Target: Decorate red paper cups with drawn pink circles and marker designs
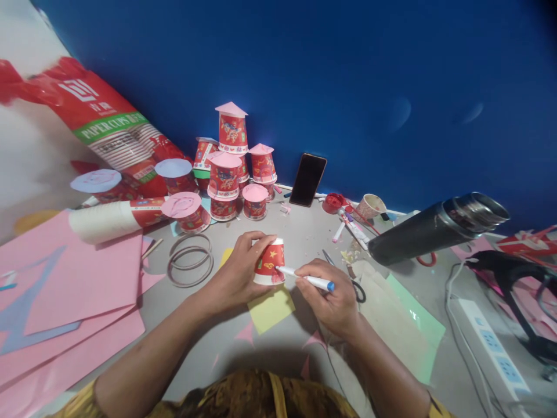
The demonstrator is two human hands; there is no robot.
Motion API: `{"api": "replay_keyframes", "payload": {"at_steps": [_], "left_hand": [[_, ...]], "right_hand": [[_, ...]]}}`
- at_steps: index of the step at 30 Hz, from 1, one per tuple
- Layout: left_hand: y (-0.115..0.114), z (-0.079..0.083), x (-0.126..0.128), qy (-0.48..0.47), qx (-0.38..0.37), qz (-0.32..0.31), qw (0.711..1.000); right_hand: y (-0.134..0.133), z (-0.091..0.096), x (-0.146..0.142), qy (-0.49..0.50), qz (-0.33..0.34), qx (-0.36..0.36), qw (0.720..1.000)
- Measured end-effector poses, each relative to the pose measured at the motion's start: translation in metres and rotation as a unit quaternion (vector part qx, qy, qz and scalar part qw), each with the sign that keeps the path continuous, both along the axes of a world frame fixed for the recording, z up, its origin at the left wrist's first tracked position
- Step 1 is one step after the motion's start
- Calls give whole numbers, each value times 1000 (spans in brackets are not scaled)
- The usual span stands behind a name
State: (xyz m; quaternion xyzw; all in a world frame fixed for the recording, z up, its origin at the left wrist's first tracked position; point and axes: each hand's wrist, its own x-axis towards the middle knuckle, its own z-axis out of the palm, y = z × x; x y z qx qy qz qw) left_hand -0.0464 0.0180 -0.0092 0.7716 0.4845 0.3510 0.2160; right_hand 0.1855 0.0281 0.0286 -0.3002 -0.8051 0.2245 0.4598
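Observation:
In the head view my left hand [246,261] is wrapped round a red paper cup [270,261] with yellow patterns, held upside down above the table. My right hand [328,293] grips a white marker pen [307,277] with a blue end. The pen's tip meets the cup's side, or comes very near it. Beneath the cup lies a yellow paper square [272,310]. Scissors [359,291] rest partly hidden behind my right hand.
Decorated cups [224,180] with pink paper tops stand stacked at the back. A phone [308,180] leans on the blue wall. To the right are a dark thermos [418,235] and a power strip [494,342]; at left, pink paper [87,278] and tape rings [190,261].

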Motion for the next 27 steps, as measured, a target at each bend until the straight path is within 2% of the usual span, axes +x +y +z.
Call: {"api": "replay_keyframes", "payload": {"at_steps": [6, 11, 18, 23, 27], "left_hand": [[1, -2, 0, 3, -1, 3, 1000], [1, -3, 1, -8, 4, -1, 1000], [0, -1, 1, -23, 5, -11, 1000], [0, 2, 2, -31, -2, -7, 999], [1, 3, 2, -32, -8, -4, 999]], "right_hand": [[0, 0, 0, -11, 27, 10, 1000], [0, -1, 0, 0, 0, 0, 1000], [-1, 0, -1, -8, 13, 15, 1000], [-1, -1, 1, 1, -27, 3, 1000], [-3, 1, 1, -4, -11, 12, 1000]]}}
